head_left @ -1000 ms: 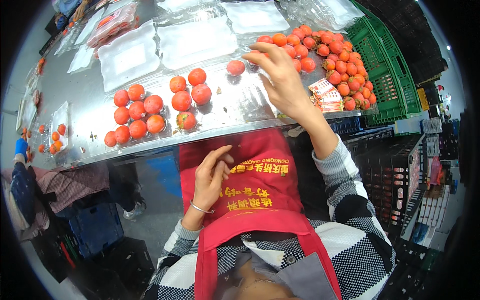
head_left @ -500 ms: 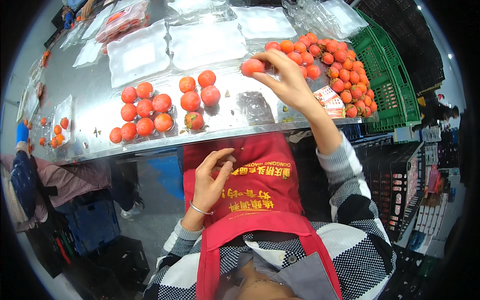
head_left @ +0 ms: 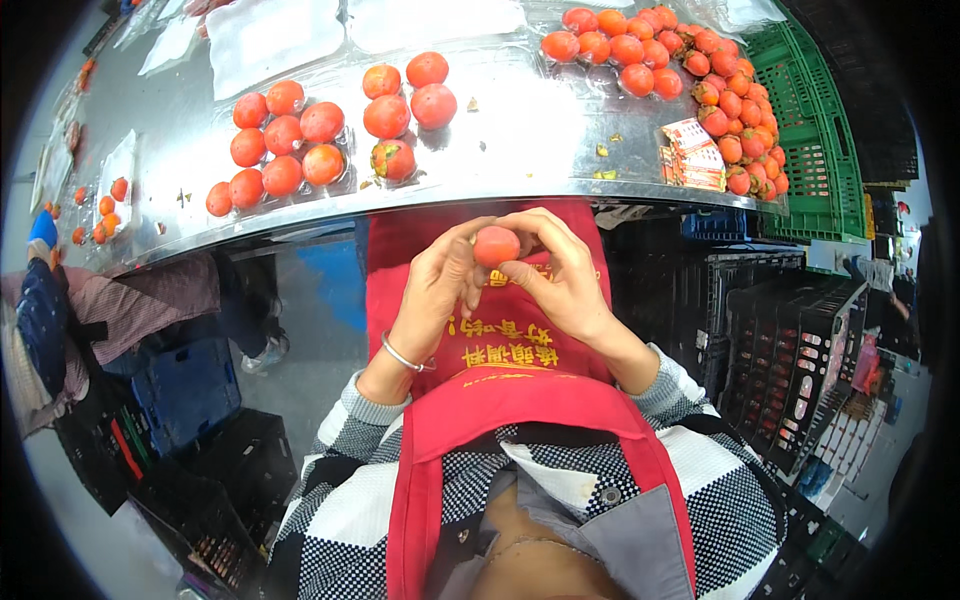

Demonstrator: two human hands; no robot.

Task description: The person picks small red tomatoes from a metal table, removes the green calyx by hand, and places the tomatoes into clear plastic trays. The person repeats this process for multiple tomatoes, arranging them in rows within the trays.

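In front of my red apron (head_left: 520, 375), I hold an orange-red persimmon (head_left: 497, 246) between both hands. My right hand (head_left: 565, 275) grips it from the right with thumb and fingers. My left hand (head_left: 435, 285) is closed at its left side, fingertips pressed against it; what lies under those fingertips is hidden. On the metal table (head_left: 500, 170) ahead, several persimmons (head_left: 283, 135) stand in rows in a clear plastic tray. Beside them is a smaller group of persimmons (head_left: 387, 117), the nearest one with its leafy cap showing.
A heap of capped persimmons (head_left: 735, 105) lies at the right against a green crate (head_left: 805, 130), near printed cards (head_left: 692, 155). White-lined trays (head_left: 275, 45) line the back. Black crates (head_left: 790, 350) stand low on the right. A co-worker's blue-gloved hand (head_left: 42, 230) is at far left.
My right hand has come back from over the table to my apron, bringing the persimmon. My left hand has risen to meet it. The view has shifted slightly.
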